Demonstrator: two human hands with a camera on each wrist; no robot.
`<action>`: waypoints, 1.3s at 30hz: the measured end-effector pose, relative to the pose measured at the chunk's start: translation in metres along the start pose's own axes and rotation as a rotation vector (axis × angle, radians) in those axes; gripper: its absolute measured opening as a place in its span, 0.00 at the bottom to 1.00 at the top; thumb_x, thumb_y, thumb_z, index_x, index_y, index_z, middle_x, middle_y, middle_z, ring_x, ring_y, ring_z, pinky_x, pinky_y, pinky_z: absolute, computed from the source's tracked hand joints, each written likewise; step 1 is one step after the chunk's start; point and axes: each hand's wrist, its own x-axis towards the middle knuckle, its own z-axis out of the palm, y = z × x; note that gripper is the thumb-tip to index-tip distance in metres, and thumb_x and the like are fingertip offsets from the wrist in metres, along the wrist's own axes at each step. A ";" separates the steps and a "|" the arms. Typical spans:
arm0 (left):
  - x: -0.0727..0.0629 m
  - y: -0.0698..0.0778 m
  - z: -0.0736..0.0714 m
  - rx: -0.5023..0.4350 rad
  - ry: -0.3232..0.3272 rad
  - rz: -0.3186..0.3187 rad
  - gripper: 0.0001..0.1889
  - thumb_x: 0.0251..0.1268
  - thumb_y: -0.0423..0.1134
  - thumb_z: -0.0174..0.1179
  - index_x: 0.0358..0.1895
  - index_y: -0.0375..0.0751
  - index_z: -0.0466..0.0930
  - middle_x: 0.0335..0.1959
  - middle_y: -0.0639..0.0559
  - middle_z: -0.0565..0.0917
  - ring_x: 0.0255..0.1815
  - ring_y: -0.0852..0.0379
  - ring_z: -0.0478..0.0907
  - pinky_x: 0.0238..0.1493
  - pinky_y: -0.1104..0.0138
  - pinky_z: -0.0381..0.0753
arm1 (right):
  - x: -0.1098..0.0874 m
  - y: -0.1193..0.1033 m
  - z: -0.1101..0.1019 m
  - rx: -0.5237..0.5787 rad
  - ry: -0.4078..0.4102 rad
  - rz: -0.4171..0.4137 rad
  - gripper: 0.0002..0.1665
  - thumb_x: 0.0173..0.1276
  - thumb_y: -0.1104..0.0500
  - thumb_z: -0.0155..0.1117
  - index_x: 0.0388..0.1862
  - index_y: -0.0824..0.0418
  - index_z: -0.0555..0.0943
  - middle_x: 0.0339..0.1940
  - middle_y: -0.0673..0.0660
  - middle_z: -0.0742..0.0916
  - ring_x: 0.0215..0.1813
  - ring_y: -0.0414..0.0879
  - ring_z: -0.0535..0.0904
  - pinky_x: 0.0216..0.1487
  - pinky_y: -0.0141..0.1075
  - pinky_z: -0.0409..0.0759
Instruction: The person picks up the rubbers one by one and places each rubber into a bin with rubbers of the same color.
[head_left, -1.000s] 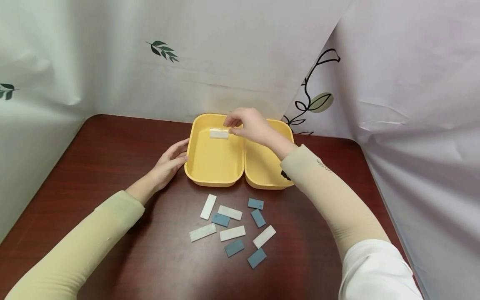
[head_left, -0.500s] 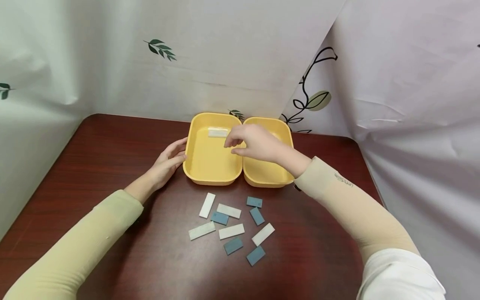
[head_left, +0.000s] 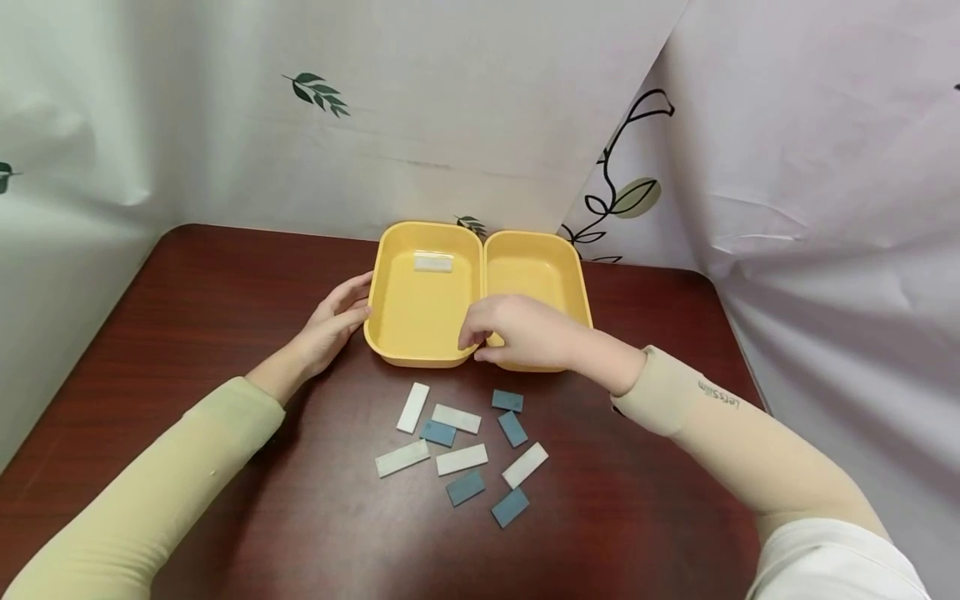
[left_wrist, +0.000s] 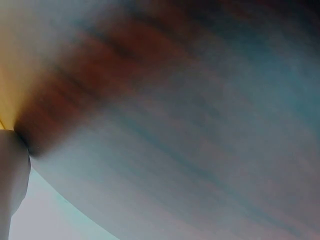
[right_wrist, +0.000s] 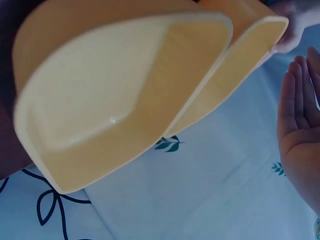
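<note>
My left hand (head_left: 326, 333) rests against the outer left side of the left yellow tray (head_left: 420, 321), its fingers extended along the wall. One white rectangular tile (head_left: 433, 262) lies in that tray near the back. My right hand (head_left: 521, 329), fingers loosely bent and holding nothing, hovers over the front of the right yellow tray (head_left: 528, 267). Part of that tray is hidden behind the hand. Several white tiles (head_left: 461, 459) and shorter blue-grey tiles (head_left: 465, 488) lie scattered on the table in front of the trays. The left wrist view is mostly blurred.
Both trays stand side by side near the back of the dark red-brown table (head_left: 247, 267). A pale curtain (head_left: 420, 108) with leaf prints hangs behind it. One blue-grey tile (head_left: 438, 432) lies up against a white tile (head_left: 457, 418).
My right hand has moved from above the white tile in the left tray toward the front of the trays. My left hand stays at the tray's side.
</note>
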 end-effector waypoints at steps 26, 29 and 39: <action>0.000 0.002 0.001 0.002 0.009 -0.018 0.34 0.82 0.29 0.49 0.86 0.41 0.51 0.67 0.57 0.71 0.67 0.66 0.73 0.66 0.78 0.74 | -0.058 -0.004 0.041 0.171 -0.231 0.024 0.14 0.62 0.67 0.79 0.45 0.59 0.88 0.41 0.48 0.88 0.44 0.45 0.84 0.49 0.32 0.85; 0.000 0.002 0.001 0.004 0.014 -0.019 0.34 0.82 0.29 0.49 0.86 0.40 0.51 0.67 0.56 0.71 0.67 0.65 0.73 0.66 0.78 0.74 | -0.062 -0.005 0.047 0.194 -0.259 0.027 0.14 0.63 0.68 0.79 0.46 0.59 0.88 0.42 0.48 0.87 0.44 0.43 0.83 0.50 0.32 0.85; -0.001 0.003 0.002 0.011 0.015 -0.026 0.35 0.81 0.29 0.50 0.86 0.40 0.51 0.68 0.55 0.71 0.67 0.65 0.73 0.65 0.78 0.74 | -0.077 0.000 0.072 0.248 -0.273 0.047 0.14 0.62 0.67 0.80 0.44 0.56 0.89 0.38 0.50 0.87 0.41 0.39 0.81 0.46 0.28 0.82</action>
